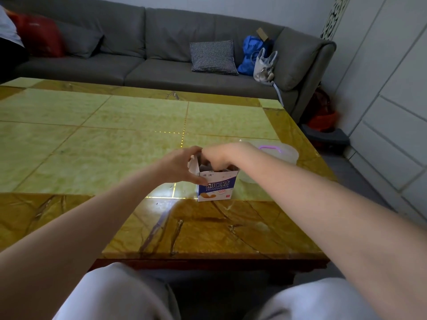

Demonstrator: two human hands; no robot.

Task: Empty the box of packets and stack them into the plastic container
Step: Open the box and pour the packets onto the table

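The blue-and-white box (217,187) is stood upright near the front of the table (92,135), its top open. It is gripped at its left side by the left hand (179,166), thumb on the front face. The right hand (219,155) is bent downward at the wrist, fingers dipped inside the box and hidden, so their closure cannot be told. The plastic container (280,152) is seen just beyond the right forearm.

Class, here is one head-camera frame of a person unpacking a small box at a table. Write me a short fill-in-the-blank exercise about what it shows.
1. The left hand steadies the blue and white box from its ____ side.
2. The right hand reaches into the box's open ____.
3. The clear plastic container has a ____ handle.
4. The box stands on the ____.

Missing words: left; top; purple; table
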